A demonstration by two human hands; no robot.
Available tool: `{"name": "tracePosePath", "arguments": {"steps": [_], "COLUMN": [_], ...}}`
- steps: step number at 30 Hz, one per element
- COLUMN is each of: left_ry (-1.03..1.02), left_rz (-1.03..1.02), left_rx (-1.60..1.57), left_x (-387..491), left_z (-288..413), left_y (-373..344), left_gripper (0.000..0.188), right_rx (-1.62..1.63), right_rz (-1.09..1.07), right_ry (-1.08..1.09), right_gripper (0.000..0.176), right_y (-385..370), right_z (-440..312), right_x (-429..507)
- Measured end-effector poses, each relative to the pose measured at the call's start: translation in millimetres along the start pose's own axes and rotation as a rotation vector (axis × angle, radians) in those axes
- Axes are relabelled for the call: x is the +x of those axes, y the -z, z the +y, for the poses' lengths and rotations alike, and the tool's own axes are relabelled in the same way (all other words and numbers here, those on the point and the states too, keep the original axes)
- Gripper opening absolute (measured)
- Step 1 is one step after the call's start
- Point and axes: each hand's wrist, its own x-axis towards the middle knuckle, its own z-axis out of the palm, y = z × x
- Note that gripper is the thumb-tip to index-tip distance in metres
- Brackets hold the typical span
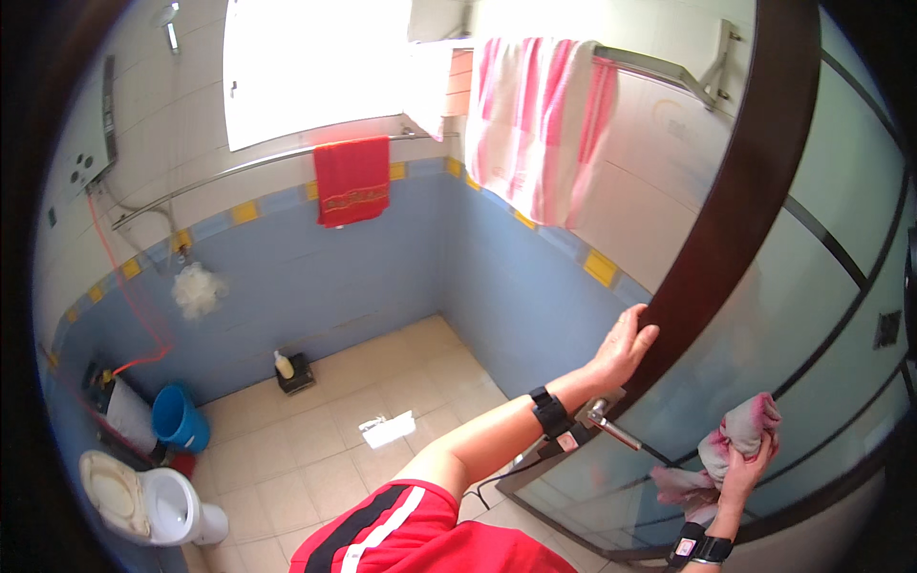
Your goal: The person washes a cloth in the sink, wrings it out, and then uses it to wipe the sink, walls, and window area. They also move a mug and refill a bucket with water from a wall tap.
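Observation:
My left hand (625,348) rests against the dark brown wooden frame (738,179) of a frosted glass door, just above the metal door handle (613,427). It holds no loose object. In my right hand (749,465) is a bunched pink and white cloth (745,427), held close to the frosted glass panel (774,329); part of the cloth hangs down to the left of the wrist. Whether the cloth touches the glass, I cannot tell. Both wrists wear black bands.
A white toilet (172,505) with its lid up stands lower left, near a blue bucket (179,419). A pump bottle (284,365) sits by the far wall. A red towel (352,180) and a striped towel (539,129) hang from rails. A dark cable (510,473) lies near the door.

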Motion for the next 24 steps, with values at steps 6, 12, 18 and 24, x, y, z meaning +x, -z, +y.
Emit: {"name": "tracePosePath", "arguments": {"steps": [6, 12, 18, 24], "left_ry": [0.036, -0.022, 0.026, 0.118], "left_rz": [-0.015, 0.063, -0.033, -0.084], "left_rx": [0.001, 0.054, 0.05, 0.129], "left_x": [0.4, 0.9, 3.5, 3.0], "left_z": [2.9, -0.6, -9.5, -5.7], "left_y": [0.3, -0.9, 3.6, 7.1], "left_gripper": [0.065, 0.056, 0.056, 0.057], "right_rx": [0.766, 0.846, 0.981, 1.028], "right_rz": [-0.206, -0.468, -0.694, -0.986], "right_ry": [-0.564, -0.636, -0.743, -0.639], "right_gripper": [0.051, 0.042, 0.04, 0.05], "right_y": [56.9, 37.8, -1.7, -22.2], "right_z": [-9.3, 10.7, -5.7, -58.1], "right_x": [-63.9, -117.9, -163.6, -137.8]}}
